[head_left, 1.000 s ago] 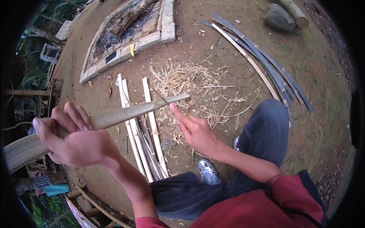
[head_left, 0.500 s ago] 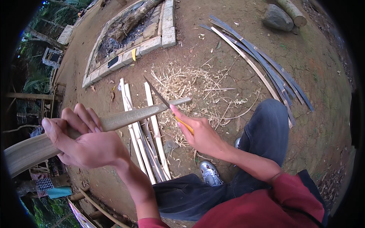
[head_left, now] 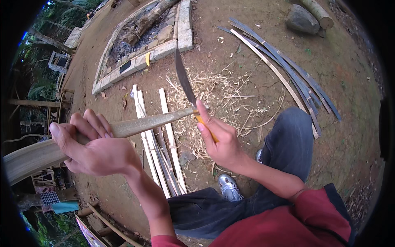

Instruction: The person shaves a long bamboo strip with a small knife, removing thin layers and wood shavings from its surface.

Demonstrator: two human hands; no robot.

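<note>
My left hand (head_left: 96,144) is wrapped round a long, pale length of split bamboo (head_left: 144,123), which runs from the left edge to a narrowed tip near the middle. In my right hand (head_left: 222,142) is a knife (head_left: 185,80) with a yellow handle and a long dark blade. The blade points up and away, its base at the bamboo's thin tip; whether it touches there I cannot tell. Below on the ground lies a heap of curled shavings (head_left: 201,88). Several pale split strips (head_left: 166,115) lie beneath the bamboo.
A stone-edged fire pit (head_left: 166,48) with a charred log stands at the far left; a phone (head_left: 125,66) and a yellow object (head_left: 147,58) rest on its rim. Long dark strips (head_left: 288,66) lie to the right. At the far right are a boulder (head_left: 302,19) and a log (head_left: 317,12).
The knife has slid toward the bamboo's tip, and its blade has swung more upright with a broader side showing. My left hand keeps its grip on the bamboo.
</note>
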